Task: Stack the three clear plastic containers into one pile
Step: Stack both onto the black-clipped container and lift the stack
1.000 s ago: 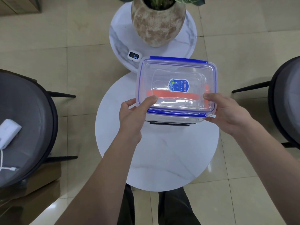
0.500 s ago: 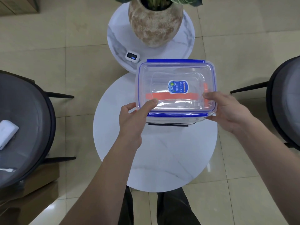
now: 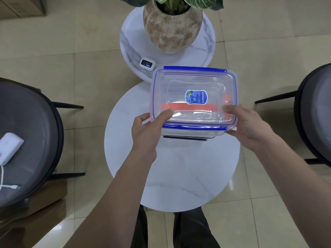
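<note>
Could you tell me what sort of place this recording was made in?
Probably a lounge or waiting corner, home or office. Two round marble-look side tables stand on a glossy tiled floor, dark cushioned chairs sit on either side, and a potted plant decorates the far table.

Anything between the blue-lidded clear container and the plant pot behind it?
Yes, head view: a small white device with a blue screen lies on the upper round white table, between the speckled plant pot and the blue-lidded clear plastic container.
</note>
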A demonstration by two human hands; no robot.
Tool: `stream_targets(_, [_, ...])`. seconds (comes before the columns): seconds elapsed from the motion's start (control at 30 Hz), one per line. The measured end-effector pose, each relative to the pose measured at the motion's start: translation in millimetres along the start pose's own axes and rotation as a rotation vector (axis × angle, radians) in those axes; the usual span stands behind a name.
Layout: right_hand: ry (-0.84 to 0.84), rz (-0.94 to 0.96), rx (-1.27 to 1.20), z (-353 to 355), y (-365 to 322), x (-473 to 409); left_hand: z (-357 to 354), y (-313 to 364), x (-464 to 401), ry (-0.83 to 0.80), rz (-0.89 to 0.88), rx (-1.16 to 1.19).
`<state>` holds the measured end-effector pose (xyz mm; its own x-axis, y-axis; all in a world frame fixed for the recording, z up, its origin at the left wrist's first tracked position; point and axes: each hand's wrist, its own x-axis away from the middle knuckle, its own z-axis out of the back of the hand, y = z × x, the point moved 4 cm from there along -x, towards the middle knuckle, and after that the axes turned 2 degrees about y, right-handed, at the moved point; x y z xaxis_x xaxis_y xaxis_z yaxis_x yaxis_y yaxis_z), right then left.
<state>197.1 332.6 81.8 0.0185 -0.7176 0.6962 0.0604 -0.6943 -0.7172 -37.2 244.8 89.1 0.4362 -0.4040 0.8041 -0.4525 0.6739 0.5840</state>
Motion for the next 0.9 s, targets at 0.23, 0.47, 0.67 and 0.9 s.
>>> stream_targets(0.23, [0.028,0.017,-0.013,-1,2,0,2,1,-1,-0.012,-0.008,-0.011])
stream_targets(0.47, [0.032,0.024,0.01,0,0,1,2,2,-7,-0.021,-0.016,-0.05])
stream_targets(0.67, [0.023,0.021,-0.007,0,3,3,3,1,-7,-0.05,-0.038,-0.08])
stream_targets(0.9, [-0.032,0.087,-0.043,4,16,8,11,2,-6,-0.122,-0.11,-0.17])
